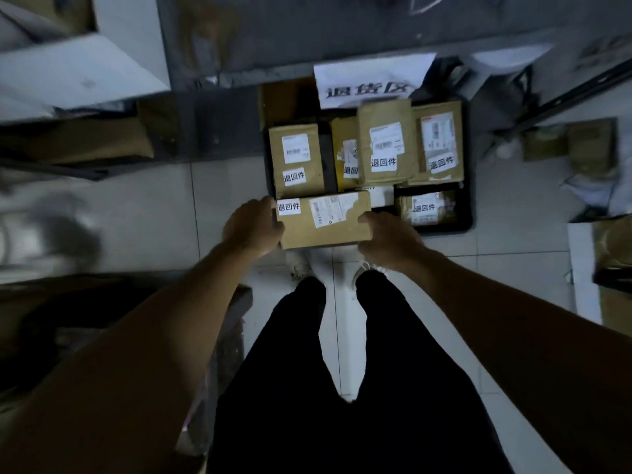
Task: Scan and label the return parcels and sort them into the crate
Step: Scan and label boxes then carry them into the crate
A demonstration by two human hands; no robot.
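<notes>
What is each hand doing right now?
Left hand: grips the left end of the flat brown cardboard parcel.
Right hand: grips its right end.

brown parcels (325, 222), white labels (289, 206), black crate (466, 213)

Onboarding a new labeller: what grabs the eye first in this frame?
Centre frame, both hands hold a brown box by its ends: left hand, right hand, over the near edge of the black crate. Behind it, labelled brown parcels fill the crate. A white paper sign with large characters hangs above.
</notes>
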